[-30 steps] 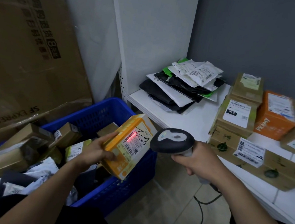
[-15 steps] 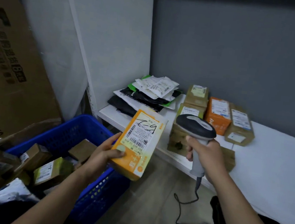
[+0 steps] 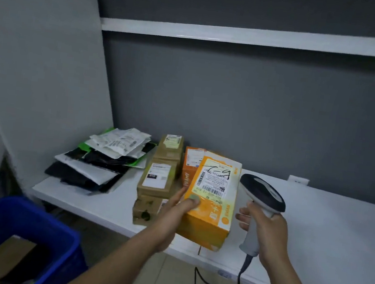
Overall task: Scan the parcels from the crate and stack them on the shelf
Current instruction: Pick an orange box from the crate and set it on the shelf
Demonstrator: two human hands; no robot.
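Right now the left hand [image 3: 173, 213] is holding the orange parcel [image 3: 208, 215] over the front part of the white shelf [image 3: 324, 229]. The thumb is pressing on the parcel's top face and one of the fingers [image 3: 178, 195] is lying straight along its left edge. The remaining left fingers are hidden under the box. The parcel is tilting, with its white label [image 3: 214, 180] facing up and hand-written black marks showing across the label's far end. I cannot tell whether its near lower corner is touching the shelf.

Just to the right of the parcel, the right hand [image 3: 267, 232] is gripping the scanner [image 3: 261, 193], fingers [image 3: 242, 218] curling round the pale handle. The dark head is standing above them and is near the parcel's right edge without touching it. A black cable [image 3: 202, 280] is hanging from the handle's base and looping below the shelf edge.

Beyond the left fingers, brown boxes [image 3: 156, 178] are sitting on the shelf in a row, and an orange box [image 3: 191, 163] is showing behind the held parcel. Further left of them, a pile of mailer bags [image 3: 109, 156] is lying in black, white and green. Below and well left of the left hand, the blue crate [image 3: 30, 217] is standing beside the shelf with cardboard showing inside.
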